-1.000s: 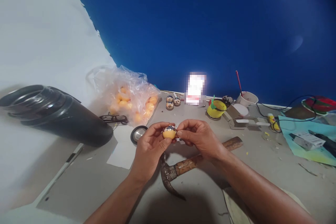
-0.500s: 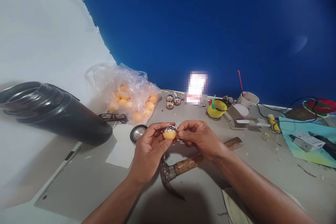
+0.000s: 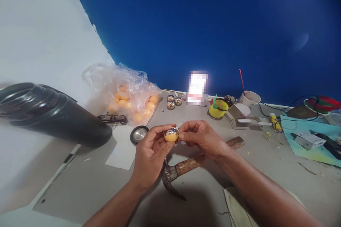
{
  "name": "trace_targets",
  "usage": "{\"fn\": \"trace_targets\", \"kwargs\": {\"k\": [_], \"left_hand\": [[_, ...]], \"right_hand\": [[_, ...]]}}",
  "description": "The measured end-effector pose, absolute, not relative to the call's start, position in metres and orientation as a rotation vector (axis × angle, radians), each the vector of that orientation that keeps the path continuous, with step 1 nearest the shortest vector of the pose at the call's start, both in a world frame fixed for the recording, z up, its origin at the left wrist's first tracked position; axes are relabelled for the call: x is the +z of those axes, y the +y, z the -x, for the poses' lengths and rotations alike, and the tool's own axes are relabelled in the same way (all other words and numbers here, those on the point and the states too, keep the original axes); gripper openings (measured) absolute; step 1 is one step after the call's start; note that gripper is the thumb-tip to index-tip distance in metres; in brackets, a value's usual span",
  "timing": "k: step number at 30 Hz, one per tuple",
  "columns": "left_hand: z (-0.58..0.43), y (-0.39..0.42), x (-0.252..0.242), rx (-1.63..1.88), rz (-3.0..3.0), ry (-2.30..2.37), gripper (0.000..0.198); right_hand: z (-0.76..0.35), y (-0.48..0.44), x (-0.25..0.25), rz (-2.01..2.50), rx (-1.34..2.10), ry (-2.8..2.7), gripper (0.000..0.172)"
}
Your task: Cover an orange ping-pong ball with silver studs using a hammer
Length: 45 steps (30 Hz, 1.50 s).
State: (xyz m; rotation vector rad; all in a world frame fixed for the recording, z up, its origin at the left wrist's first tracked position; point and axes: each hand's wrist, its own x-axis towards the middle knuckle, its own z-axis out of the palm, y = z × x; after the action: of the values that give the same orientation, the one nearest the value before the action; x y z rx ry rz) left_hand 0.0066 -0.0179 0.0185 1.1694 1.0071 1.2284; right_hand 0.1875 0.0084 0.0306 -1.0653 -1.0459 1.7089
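Note:
My left hand (image 3: 150,150) pinches a small orange ball (image 3: 171,135) whose top is covered with shiny mirror bits. My right hand (image 3: 200,137) is closed beside it, its fingertips pressed against the ball's right side. Both hands hover above the grey table (image 3: 87,181), just over a rusty claw hammer (image 3: 191,165) with a wooden handle.
A clear bag of orange balls (image 3: 130,95) lies at the back left, glasses (image 3: 112,117) and a black cylinder (image 3: 50,113) beside it. Three mirrored balls (image 3: 172,101), a yellow pot (image 3: 217,109), a cup with a red stick (image 3: 249,96), a tape roll (image 3: 138,134) and white paper (image 3: 121,150) lie around.
Both hands with the ball have stayed almost still. The view has shifted slightly, so everything sits a little further left and lower in the frame.

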Motion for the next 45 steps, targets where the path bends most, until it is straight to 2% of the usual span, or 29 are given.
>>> {"fn": "trace_targets", "kwargs": {"k": [7, 15, 24, 28, 36, 41, 45], "left_hand": [[-0.013, -0.023, 0.016, 1.379, -1.238, 1.121, 0.027], [-0.014, -0.028, 0.020, 1.368, -1.148, 1.109, 0.030], [-0.009, -0.016, 0.018, 1.142, -0.904, 0.770, 0.031], [-0.009, -0.014, 0.019, 1.078, -0.795, 0.719, 0.033], [-0.010, -0.014, 0.014, 1.066, -0.841, 0.769, 0.037], [-0.011, -0.011, 0.019, 0.980, -0.689, 0.656, 0.035], [-0.009, -0.012, 0.021, 0.955, -0.702, 0.635, 0.036]], "right_hand": [[-0.180, 0.003, 0.036, 1.180, 1.544, -1.100, 0.016], [-0.178, -0.003, 0.042, 1.159, 1.429, -1.211, 0.009], [-0.188, 0.002, 0.038, 1.004, 1.583, -1.189, 0.027], [-0.200, 0.008, 0.036, 0.968, 1.525, -1.156, 0.034], [-0.189, 0.006, 0.031, 1.173, 1.350, -1.415, 0.029], [-0.203, 0.016, 0.027, 1.124, 1.346, -1.470, 0.041], [-0.214, 0.026, 0.022, 1.333, 1.009, -1.662, 0.029]]}}
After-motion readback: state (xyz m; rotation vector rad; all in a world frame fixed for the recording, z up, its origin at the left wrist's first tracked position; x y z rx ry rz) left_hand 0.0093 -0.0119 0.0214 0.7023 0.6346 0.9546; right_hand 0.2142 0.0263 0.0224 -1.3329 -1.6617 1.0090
